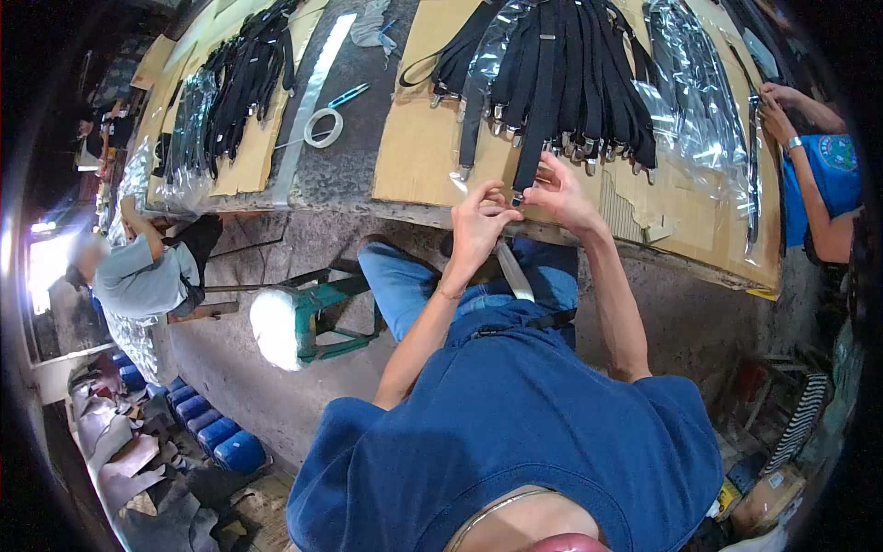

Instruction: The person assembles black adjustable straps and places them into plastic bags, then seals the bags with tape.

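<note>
A pair of black suspenders (538,120) stretches toward me over the table edge, its metal clip (518,197) lying between my two hands. My right hand (566,198) is closed, with thumb and fingers gripping the strap end by the clip. Just left of the clip, my left hand (480,223) is pinched with the fingers curled in; what they hold, if anything, is too small to make out. Below my hands a pale strip (515,271) hangs in front of my lap. More black suspenders (589,83) with metal clips lie fanned out beyond my hands.
Cardboard (414,147) covers much of the table. Clear plastic sleeves (699,101) lie to the right. A tape roll (322,128) and turquoise snips (348,95) sit to the left. A co-worker's hands (782,106) work at right; another person (147,276) sits left near a green stool (308,317).
</note>
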A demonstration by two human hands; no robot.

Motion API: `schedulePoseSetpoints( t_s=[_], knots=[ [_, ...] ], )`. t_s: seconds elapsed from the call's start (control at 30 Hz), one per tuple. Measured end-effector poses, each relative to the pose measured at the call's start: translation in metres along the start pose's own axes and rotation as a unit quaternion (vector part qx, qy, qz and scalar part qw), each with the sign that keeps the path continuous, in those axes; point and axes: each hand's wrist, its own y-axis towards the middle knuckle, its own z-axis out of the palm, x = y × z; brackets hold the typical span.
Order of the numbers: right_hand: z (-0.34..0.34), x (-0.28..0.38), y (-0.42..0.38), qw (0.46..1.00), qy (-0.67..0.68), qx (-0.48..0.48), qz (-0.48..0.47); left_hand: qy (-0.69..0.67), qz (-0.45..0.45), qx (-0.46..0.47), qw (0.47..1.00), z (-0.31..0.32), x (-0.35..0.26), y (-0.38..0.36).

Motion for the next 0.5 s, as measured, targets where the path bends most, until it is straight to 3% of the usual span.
schedulePoseSetpoints(
  t_s=[0.5],
  knots=[
    [-0.012,-0.004,0.009,0.993,-0.113,0.026,0.015,-0.163,-0.087,0.038,0.982,0.005,-0.005,0.014]
  ],
)
